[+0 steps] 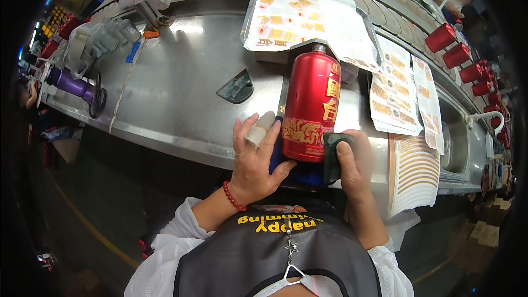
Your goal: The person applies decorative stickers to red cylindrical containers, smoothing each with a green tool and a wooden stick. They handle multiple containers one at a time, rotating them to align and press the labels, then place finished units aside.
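Observation:
A red bottle [311, 99] with gold characters and a gold band lies on a dark blue support [300, 175], its silvery neck pointing away from me. My left hand [254, 159] is at the bottle's lower left, fingers spread and thumb apart, against the support. One of its fingers is wrapped in a pale covering [260, 129]. On the other side, my right hand [355, 162] is closed on a dark green flat piece [331, 158], which it presses to the bottle's lower right. The hand is slightly blurred.
A tray [246, 19] with printed label sheets [291, 22] stands beyond the bottle. More label sheets [393, 85] and a striped stack [415, 173] lie to the right, before a sink [455, 143]. A dark plate [237, 87] rests on the metal bench. Red bottles [441, 38] line the conveyor [379, 8].

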Motion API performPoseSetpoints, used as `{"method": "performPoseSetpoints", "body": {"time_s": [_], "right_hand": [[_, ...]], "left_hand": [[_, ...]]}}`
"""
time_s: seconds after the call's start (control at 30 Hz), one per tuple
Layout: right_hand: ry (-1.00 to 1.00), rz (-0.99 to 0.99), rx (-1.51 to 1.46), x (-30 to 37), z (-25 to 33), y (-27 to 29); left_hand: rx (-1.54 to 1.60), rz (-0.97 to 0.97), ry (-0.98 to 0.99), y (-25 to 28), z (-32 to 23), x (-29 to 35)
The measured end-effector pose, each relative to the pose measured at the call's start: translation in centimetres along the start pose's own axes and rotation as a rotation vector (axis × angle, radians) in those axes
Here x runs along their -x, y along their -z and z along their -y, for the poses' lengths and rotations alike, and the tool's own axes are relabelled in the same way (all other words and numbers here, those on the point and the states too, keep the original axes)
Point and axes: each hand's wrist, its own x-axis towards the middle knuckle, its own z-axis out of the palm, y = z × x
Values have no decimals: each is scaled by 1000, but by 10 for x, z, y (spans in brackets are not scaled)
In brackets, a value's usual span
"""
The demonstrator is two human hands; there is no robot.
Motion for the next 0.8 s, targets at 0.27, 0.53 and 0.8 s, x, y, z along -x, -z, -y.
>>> {"method": "performPoseSetpoints", "body": {"time_s": [0.27,0.53,0.8], "right_hand": [[237,6,0,5,0,8],[640,12,634,8,-12,-7],[656,-15,627,8,-22,-4]], "left_hand": [[25,16,-151,3,-10,-39],[27,90,-81,8,-4,-34],[-13,149,-80,11,4,-30]]}}
